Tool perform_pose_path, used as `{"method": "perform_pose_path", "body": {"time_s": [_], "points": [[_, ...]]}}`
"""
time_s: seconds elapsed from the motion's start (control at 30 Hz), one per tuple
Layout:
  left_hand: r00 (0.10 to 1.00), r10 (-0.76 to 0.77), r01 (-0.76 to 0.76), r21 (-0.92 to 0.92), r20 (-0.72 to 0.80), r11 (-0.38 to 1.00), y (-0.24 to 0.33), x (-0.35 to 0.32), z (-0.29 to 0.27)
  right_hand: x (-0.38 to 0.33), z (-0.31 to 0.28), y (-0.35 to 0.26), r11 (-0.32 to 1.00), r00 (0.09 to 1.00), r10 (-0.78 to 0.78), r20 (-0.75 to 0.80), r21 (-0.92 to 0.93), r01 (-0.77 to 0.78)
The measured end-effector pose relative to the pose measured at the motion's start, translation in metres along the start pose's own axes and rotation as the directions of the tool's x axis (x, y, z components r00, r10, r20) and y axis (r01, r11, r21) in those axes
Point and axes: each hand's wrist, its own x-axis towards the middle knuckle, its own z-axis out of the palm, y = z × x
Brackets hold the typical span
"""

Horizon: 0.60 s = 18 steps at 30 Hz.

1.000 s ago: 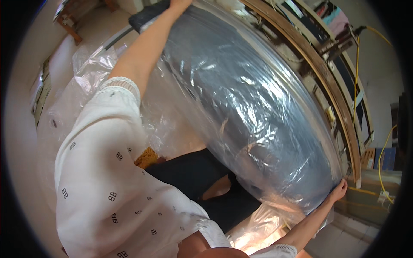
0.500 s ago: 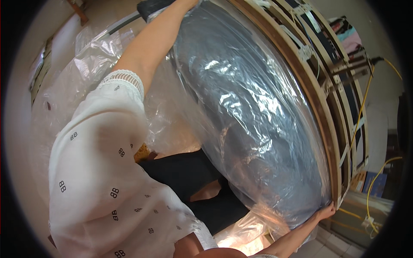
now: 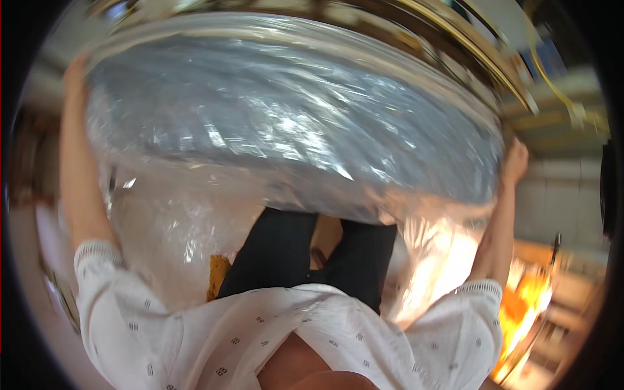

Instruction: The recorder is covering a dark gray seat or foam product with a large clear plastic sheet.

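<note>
Across the far half of the view lies a long, blue-grey, cloth-like piece [image 3: 175, 84] covered in shiny, wrinkled clear plastic film [image 3: 286, 127]. My left hand [image 3: 75, 70] is at the film's far-left corner, and its blurred fingers seem closed on the edge. At the right end, my right hand [image 3: 516, 161] is closed on the film's edge, arm stretched out. Both arms are spread wide, with the covered piece between them. The film's near edge hangs close to my knees in black trousers [image 3: 279, 253].
Behind the covered piece runs a wooden frame [image 3: 455, 49] with slats. A yellow cable [image 3: 543, 68] hangs at the far right. More loose clear plastic [image 3: 175, 214] lies left of my legs. Bright orange-yellow material [image 3: 520, 302] stands at the lower right.
My view has swung to the right and levelled, so the covered piece now lies crosswise. Both hands remain at its ends; the left, cut off at the top before, is now visible.
</note>
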Motion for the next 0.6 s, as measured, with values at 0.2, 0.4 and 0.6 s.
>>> {"method": "perform_pose_path", "body": {"time_s": [0.2, 0.4, 0.6], "points": [[0.98, -0.067, 0.181, 0.698, -0.187, 0.693, -0.019, 0.055, -0.152, -0.11, -0.043, -0.027, 0.954, 0.943, -0.251, 0.219, -0.112, 0.28], [0.721, 0.437, -0.633, 0.254, 0.538, 0.732, 0.157, -0.11, 0.14, -0.136, -0.085, -0.044, 0.954, 0.947, -0.292, 0.137, 0.114, 0.277], [0.48, 0.664, -0.75, -0.125, 0.573, 0.65, 0.284, -0.321, 0.247, -0.192, -0.14, -0.011, 0.836, 0.951, 0.303, 0.059, 0.464, -0.295]]}}
